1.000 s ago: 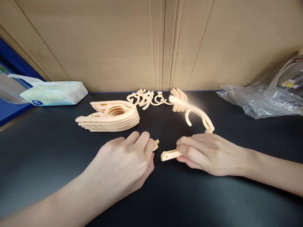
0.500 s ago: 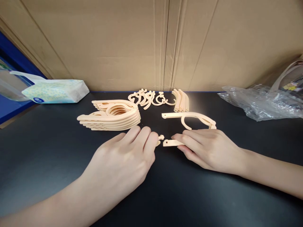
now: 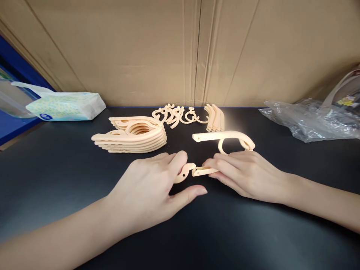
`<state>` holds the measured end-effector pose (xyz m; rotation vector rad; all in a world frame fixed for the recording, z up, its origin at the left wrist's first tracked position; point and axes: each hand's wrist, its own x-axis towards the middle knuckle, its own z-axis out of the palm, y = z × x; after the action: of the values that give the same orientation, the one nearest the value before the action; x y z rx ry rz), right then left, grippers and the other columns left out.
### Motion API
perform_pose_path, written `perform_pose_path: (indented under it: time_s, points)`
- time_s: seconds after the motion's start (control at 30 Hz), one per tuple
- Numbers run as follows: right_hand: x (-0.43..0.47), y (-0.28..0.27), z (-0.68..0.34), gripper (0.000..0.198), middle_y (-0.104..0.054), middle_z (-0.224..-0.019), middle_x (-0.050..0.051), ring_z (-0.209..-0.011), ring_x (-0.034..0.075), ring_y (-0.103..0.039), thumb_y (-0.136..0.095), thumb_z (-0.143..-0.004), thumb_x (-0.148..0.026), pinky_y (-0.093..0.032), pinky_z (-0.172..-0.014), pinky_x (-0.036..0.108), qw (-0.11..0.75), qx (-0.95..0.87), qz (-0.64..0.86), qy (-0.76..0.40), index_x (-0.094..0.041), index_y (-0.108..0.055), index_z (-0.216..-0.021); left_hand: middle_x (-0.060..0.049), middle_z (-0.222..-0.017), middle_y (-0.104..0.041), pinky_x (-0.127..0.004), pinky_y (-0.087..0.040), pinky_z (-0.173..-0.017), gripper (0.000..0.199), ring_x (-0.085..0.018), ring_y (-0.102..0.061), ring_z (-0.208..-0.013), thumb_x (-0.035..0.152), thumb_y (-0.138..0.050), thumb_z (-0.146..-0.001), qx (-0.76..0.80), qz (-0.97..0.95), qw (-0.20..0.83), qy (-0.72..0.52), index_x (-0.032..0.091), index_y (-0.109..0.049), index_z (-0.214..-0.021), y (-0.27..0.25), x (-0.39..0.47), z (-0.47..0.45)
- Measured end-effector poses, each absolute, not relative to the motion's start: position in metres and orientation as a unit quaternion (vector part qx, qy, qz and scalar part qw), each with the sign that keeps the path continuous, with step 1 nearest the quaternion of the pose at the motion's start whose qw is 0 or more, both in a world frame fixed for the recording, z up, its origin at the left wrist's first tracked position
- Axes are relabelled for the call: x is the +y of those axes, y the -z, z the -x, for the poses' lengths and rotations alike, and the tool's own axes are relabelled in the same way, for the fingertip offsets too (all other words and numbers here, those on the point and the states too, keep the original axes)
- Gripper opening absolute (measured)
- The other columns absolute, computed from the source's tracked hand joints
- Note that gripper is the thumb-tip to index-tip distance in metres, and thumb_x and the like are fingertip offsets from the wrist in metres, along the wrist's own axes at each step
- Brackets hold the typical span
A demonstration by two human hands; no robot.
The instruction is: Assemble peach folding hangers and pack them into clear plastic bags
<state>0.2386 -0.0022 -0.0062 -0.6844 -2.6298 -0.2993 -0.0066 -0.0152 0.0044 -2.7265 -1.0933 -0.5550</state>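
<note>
My left hand [image 3: 152, 187] has its fingers curled around a small peach plastic hanger piece [image 3: 184, 174] with a rounded end and a dark hole. Its thumb sticks out to the right, off the piece. Most of that piece is hidden under the fingers. My right hand [image 3: 247, 172] is closed on the near arm of a folding hanger [image 3: 225, 135], whose far arm and curved inner part show behind the knuckles. The tip of the left piece lies very close to the near arm's end; I cannot tell whether they touch.
A stack of folded hangers [image 3: 132, 140] lies to the left. Behind are loose hooks [image 3: 176, 115] and several hanger arms [image 3: 215, 118]. A tissue pack [image 3: 67, 107] sits at the far left, a clear plastic bag [image 3: 303, 120] at the far right. Cardboard [image 3: 140, 52] walls the back.
My left hand has turned and its thumb has come away, showing more of the small piece. The hanger under my right hand has tilted slightly, and its curved inner part has shifted right.
</note>
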Motion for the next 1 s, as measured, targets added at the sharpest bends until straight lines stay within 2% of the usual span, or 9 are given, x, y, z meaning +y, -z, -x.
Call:
perform_pose_path:
  time_s: [0.13,0.27,0.6,0.73,0.83,1.0]
  points:
    - [-0.002,0.0072,-0.2392,0.02,-0.069,-0.08,-0.001,-0.056,0.011,-0.058,-0.04,-0.106,-0.024,-0.042,-0.054,0.025,0.203,-0.943,0.243,0.103,-0.016,-0.059,-0.101,0.005,-0.064,-0.05,-0.025,-0.027,-0.047,0.032,-0.013,-0.046,-0.049,0.041,-0.029,-0.107,-0.342,0.92,0.082,0.173,0.022,-0.038,-0.082,-0.0052,-0.0138,0.0074]
    - [-0.002,0.0078,-0.2397,0.019,-0.07,-0.082,0.0,-0.054,0.01,-0.058,-0.043,-0.105,-0.023,-0.042,-0.053,0.025,0.202,-0.943,0.243,0.104,-0.015,-0.059,-0.103,0.004,-0.067,-0.052,-0.025,-0.029,-0.048,0.031,-0.013,-0.05,-0.052,0.034,-0.026,-0.107,-0.327,0.928,0.081,0.159,0.022,-0.04,-0.082,-0.0044,-0.0113,0.0078]
    - [-0.0015,0.0086,-0.2395,0.021,-0.072,-0.084,0.0,-0.057,0.011,-0.059,-0.039,-0.106,-0.023,-0.042,-0.05,0.026,0.211,-0.943,0.235,0.106,-0.015,-0.058,-0.105,0.006,-0.061,-0.049,-0.025,-0.026,-0.044,0.03,-0.012,-0.046,-0.044,0.036,-0.027,-0.108,-0.315,0.931,0.085,0.166,0.023,-0.036,-0.082,-0.0029,-0.0112,0.0087]
    - [-0.0023,0.0078,-0.2392,0.023,-0.071,-0.081,-0.001,-0.054,0.012,-0.058,-0.038,-0.106,-0.024,-0.039,-0.048,0.028,0.219,-0.939,0.227,0.134,-0.015,-0.059,-0.103,0.005,-0.061,-0.051,-0.025,-0.027,-0.044,0.036,-0.013,-0.048,-0.044,0.041,-0.024,-0.108,-0.311,0.931,0.11,0.157,0.023,-0.037,-0.08,-0.0051,-0.0112,0.0078]
    - [-0.0036,0.0075,-0.2384,0.028,-0.071,-0.077,-0.002,-0.049,0.011,-0.053,-0.037,-0.107,-0.026,-0.037,-0.046,0.028,0.218,-0.938,0.228,0.144,-0.016,-0.061,-0.098,0.005,-0.059,-0.052,-0.025,-0.027,-0.044,0.04,-0.012,-0.051,-0.044,0.039,-0.019,-0.109,-0.3,0.936,0.128,0.135,0.022,-0.038,-0.078,-0.0082,-0.0106,0.0048]
    - [-0.0045,0.0073,-0.2378,0.032,-0.071,-0.076,-0.003,-0.049,0.01,-0.053,-0.035,-0.108,-0.027,-0.035,-0.046,0.028,0.22,-0.936,0.227,0.155,-0.016,-0.063,-0.097,0.006,-0.056,-0.046,-0.027,-0.023,-0.042,0.043,-0.013,-0.049,-0.041,0.036,-0.015,-0.11,-0.285,0.937,0.169,0.112,0.022,-0.037,-0.075,-0.0109,-0.0092,0.0033]
